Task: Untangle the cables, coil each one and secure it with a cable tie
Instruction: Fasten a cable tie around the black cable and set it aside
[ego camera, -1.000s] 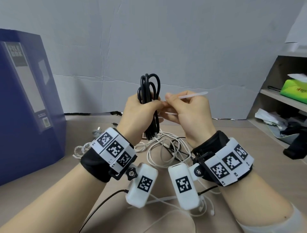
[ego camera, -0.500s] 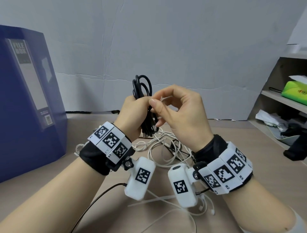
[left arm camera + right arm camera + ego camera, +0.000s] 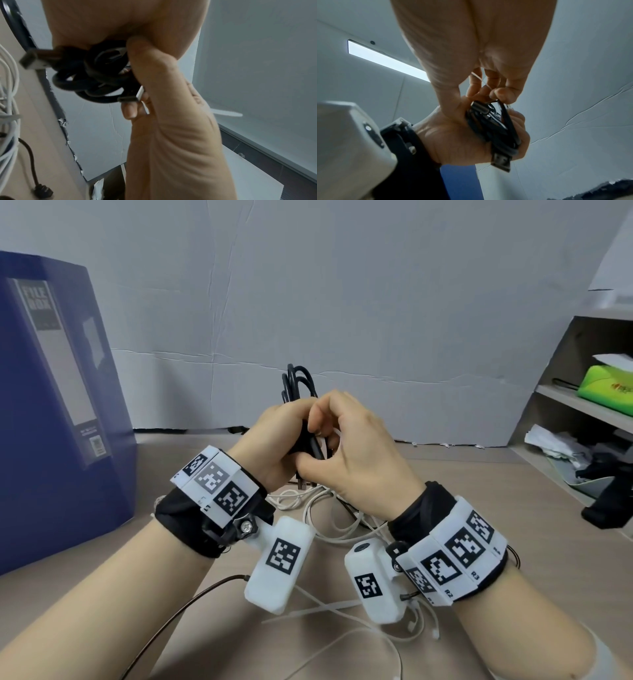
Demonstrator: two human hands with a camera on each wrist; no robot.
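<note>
- Fingers of the left hand point(image 3: 274, 440) are wrapped round a coiled black rubber-sheathed cable point(image 3: 298, 385), held upright above the table; its loops poke out over the knuckles, and a flat metal USB plug point(image 3: 501, 161) hangs from the bottom of the bundle.
- Right hand point(image 3: 356, 453) is pressed up against the left, thumb and fingertips pinching a thin translucent white plastic cable tie point(image 3: 481, 81) at the coil; in the left wrist view the tie's pointed tail point(image 3: 226, 113) sticks out past the hand.
- Nearest me, both wrists wear black fabric cuffs with white blocks printed in black-and-white square markers; the right cuff reads "R2" and "R3".
- On the smooth beige table point(image 3: 513, 508), under the wrists, lie loose white plastic cable ties point(image 3: 318, 607), crossed over each other.
- Just beyond them, below the hands, sits a tangle of glossy white cables point(image 3: 325, 508) with a thin dark cable threaded through.
- At far left stands a tall navy-blue box file point(image 3: 51, 405) with a grey spine label reading "FILE BOX".
- At far right, wooden shelves point(image 3: 582, 405) hold a lime-green packet point(image 3: 606, 385) and crumpled papers.
- Behind everything hangs creased white paper point(image 3: 342, 302).
</note>
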